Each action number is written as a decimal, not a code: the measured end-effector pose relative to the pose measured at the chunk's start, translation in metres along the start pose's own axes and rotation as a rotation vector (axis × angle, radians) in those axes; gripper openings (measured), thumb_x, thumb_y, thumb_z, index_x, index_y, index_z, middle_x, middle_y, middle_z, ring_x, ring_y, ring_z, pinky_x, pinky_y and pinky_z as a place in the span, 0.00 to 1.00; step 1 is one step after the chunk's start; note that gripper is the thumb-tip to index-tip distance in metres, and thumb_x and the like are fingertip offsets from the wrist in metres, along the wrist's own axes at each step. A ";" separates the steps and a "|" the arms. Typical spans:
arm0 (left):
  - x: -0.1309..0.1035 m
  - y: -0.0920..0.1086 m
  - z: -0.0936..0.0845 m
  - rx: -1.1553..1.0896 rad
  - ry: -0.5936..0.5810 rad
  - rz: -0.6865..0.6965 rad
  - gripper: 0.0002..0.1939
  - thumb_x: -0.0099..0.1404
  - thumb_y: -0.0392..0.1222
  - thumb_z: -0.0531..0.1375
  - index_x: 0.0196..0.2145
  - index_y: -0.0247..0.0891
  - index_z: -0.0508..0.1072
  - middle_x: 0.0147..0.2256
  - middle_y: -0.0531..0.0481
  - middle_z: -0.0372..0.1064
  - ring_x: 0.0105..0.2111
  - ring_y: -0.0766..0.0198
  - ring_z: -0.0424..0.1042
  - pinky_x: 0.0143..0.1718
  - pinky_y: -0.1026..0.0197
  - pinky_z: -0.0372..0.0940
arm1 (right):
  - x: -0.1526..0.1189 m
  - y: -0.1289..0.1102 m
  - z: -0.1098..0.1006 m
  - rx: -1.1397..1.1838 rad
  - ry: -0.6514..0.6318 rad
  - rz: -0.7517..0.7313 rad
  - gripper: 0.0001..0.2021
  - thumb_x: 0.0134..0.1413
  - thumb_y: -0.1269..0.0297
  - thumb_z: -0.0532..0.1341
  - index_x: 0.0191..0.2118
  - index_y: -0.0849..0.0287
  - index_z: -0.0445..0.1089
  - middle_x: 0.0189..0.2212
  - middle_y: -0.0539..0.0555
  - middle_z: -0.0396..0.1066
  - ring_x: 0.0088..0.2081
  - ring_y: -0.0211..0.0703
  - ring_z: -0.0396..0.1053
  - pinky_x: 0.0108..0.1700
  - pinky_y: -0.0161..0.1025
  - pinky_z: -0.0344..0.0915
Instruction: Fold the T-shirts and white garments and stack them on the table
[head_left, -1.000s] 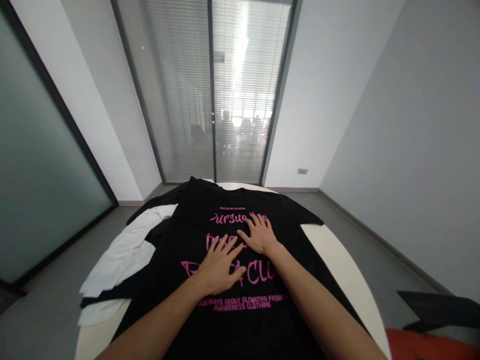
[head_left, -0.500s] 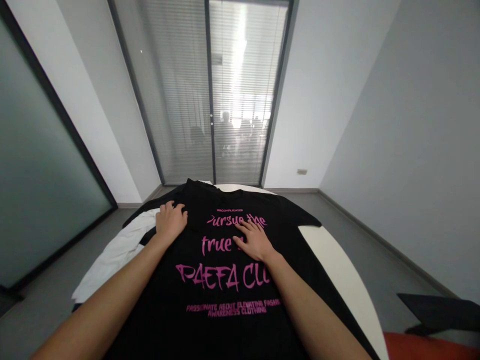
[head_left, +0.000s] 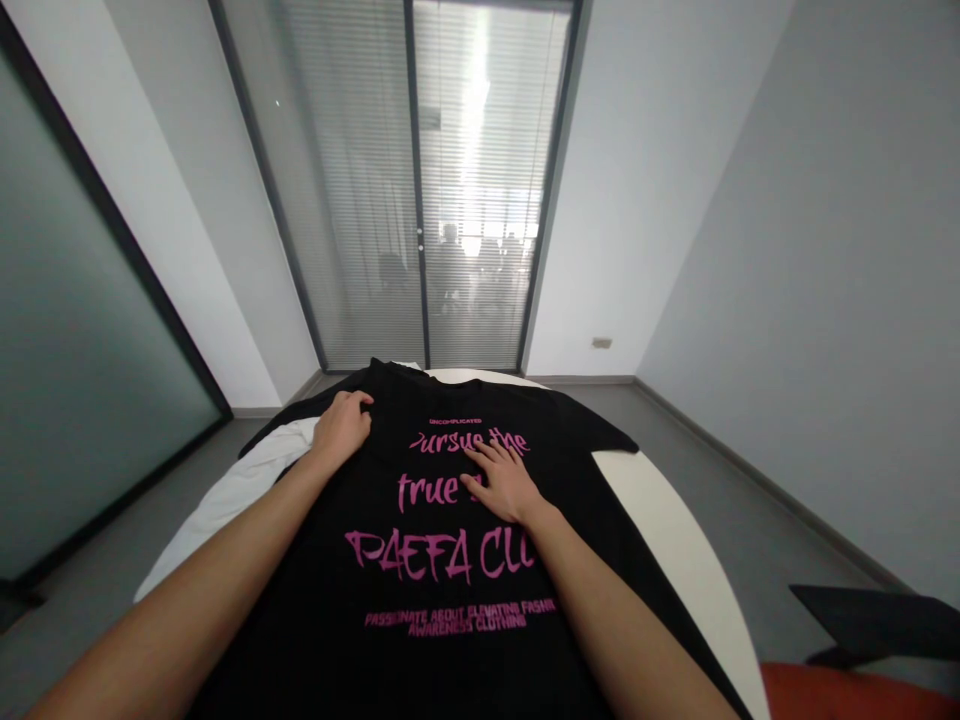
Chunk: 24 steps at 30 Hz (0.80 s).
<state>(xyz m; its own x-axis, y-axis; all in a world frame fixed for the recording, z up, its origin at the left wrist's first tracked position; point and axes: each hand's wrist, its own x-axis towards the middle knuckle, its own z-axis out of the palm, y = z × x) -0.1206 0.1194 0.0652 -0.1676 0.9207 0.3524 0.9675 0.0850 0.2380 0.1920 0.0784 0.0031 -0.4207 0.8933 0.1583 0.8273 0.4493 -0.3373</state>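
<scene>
A black T-shirt (head_left: 442,660) with pink lettering lies spread over a table, its neck end away from me. My left hand (head_left: 343,428) is at the shirt's upper left, near the shoulder. Its fingers are curled together on the black cloth, and their tips are partly hidden. My right hand (head_left: 506,482) rests flat on the lettering with fingers spread, covering some of the words. White cloth (head_left: 217,510) lies to the left, partly behind my left forearm.
The pale table (head_left: 675,540) has a curved edge that shows on the right. A red seat (head_left: 840,692) and a black chair part (head_left: 877,615) stand at the lower right. A glass door with blinds (head_left: 480,200) is beyond the table, with walls on both sides.
My left hand's fingers have gone from spread to drawn together on the cloth at the shirt's left side. The right hand stays flat on the lettering. The view has shifted slightly.
</scene>
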 end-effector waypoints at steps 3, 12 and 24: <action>0.003 -0.001 0.006 -0.014 -0.046 -0.030 0.19 0.65 0.39 0.55 0.54 0.41 0.72 0.54 0.39 0.68 0.52 0.50 0.73 0.53 0.50 0.67 | 0.000 0.000 0.000 -0.004 -0.005 -0.001 0.31 0.65 0.42 0.50 0.67 0.52 0.60 0.68 0.56 0.55 0.70 0.54 0.46 0.69 0.54 0.39; 0.007 -0.024 0.026 -0.040 -0.059 -0.081 0.22 0.65 0.33 0.52 0.55 0.35 0.72 0.57 0.36 0.68 0.54 0.50 0.72 0.56 0.51 0.66 | 0.003 -0.003 -0.001 -0.057 -0.012 0.002 0.31 0.64 0.40 0.50 0.65 0.52 0.62 0.66 0.57 0.58 0.68 0.56 0.50 0.67 0.55 0.44; -0.002 -0.034 0.036 -0.126 -0.006 -0.056 0.22 0.66 0.37 0.52 0.56 0.37 0.70 0.58 0.40 0.66 0.54 0.50 0.71 0.57 0.50 0.65 | 0.109 -0.035 0.002 -0.012 0.090 -0.089 0.20 0.68 0.62 0.50 0.62 0.61 0.63 0.59 0.62 0.66 0.57 0.51 0.64 0.58 0.48 0.60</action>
<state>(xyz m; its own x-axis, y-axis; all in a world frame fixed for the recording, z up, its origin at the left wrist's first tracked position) -0.1462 0.1280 0.0237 -0.2190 0.9182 0.3300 0.9252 0.0879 0.3692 0.1166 0.1604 0.0307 -0.4578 0.8470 0.2700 0.7927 0.5264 -0.3073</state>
